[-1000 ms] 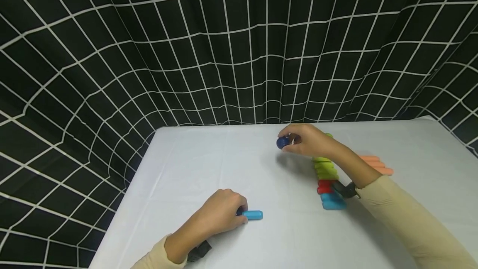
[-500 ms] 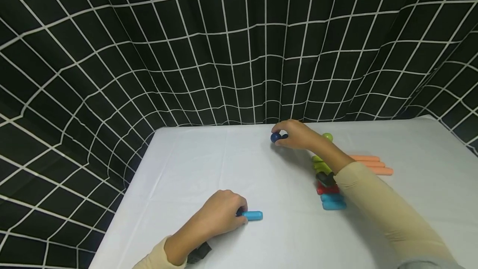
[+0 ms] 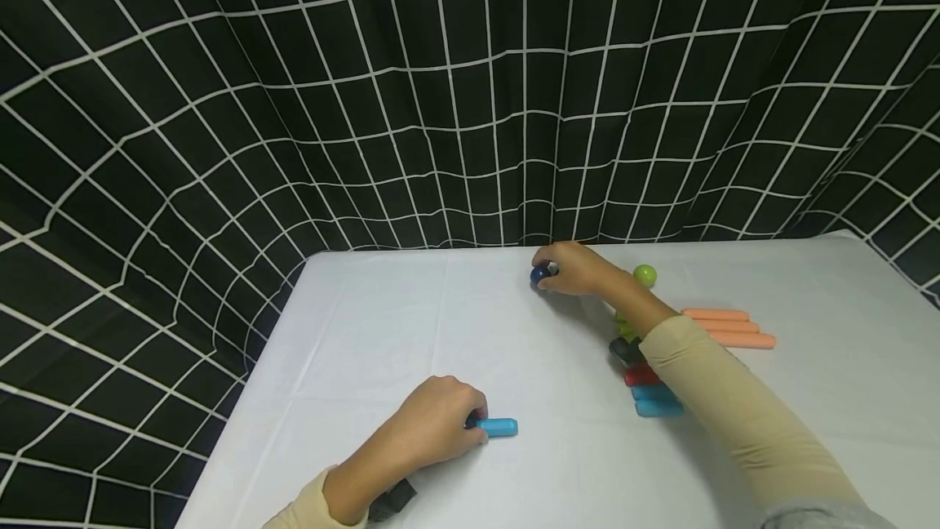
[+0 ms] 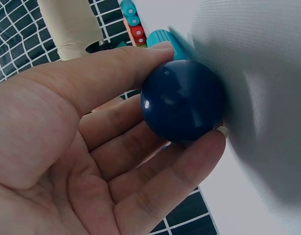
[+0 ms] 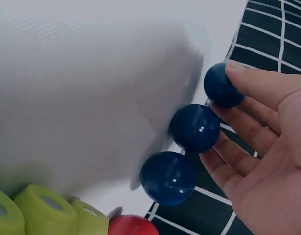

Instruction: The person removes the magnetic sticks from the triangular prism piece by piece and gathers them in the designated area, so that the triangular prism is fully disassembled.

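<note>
In the left wrist view, my left hand [image 4: 106, 122] pinches a dark blue ball [image 4: 182, 100] between thumb and fingers, close against the white cloth. A light blue magnetic stick [image 3: 498, 428] extends right from that hand, its end right at the ball and thumb tip. Near the table's back edge, my right hand [image 3: 576, 269] holds another dark blue ball [image 5: 222, 85] by thumb and fingertips. Two more dark blue balls show in the right wrist view: a middle ball [image 5: 196, 128] at the fingertips and a lower ball [image 5: 168, 177] beyond it.
Right of centre lie light blue sticks [image 3: 658, 408], red sticks [image 3: 640, 375] and green sticks [image 3: 624, 326], partly covered by the right arm. A green ball [image 3: 645, 274] sits behind them, with orange sticks [image 3: 727, 326] farther right. A black grid curtain [image 3: 470, 104] surrounds the white table [image 3: 382, 325].
My right hand has shifted slightly left with its blue ball, and the forearm has swung left, uncovering the green ball and more of the orange sticks. My left hand stays in place.
</note>
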`<action>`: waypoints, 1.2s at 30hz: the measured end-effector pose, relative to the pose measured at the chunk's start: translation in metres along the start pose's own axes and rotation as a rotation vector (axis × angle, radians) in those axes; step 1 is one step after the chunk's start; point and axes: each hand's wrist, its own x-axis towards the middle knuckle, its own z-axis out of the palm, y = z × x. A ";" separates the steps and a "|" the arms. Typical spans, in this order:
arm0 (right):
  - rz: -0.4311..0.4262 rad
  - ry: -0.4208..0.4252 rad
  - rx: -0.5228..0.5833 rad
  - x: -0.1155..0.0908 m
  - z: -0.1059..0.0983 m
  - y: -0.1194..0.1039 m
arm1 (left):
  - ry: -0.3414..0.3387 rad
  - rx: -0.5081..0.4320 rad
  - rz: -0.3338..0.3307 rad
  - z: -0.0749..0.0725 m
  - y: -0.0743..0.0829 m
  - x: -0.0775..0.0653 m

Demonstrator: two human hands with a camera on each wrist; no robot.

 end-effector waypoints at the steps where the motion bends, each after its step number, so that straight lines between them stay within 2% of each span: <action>1: 0.000 -0.001 -0.004 0.000 0.001 0.001 | 0.003 -0.001 0.001 0.000 0.000 0.000; 15: -0.003 -0.007 -0.004 0.000 0.005 0.014 | 0.008 -0.003 0.008 0.002 -0.002 0.001; 28: 0.016 -0.013 0.033 -0.001 0.002 0.016 | 0.007 -0.003 0.012 0.002 -0.002 0.002; 32: -0.016 0.015 0.016 -0.006 0.002 0.006 | 0.006 0.002 0.009 0.002 -0.002 0.001; 36: -0.134 0.083 -0.063 -0.022 0.006 -0.025 | 0.001 0.009 0.004 0.001 -0.002 0.002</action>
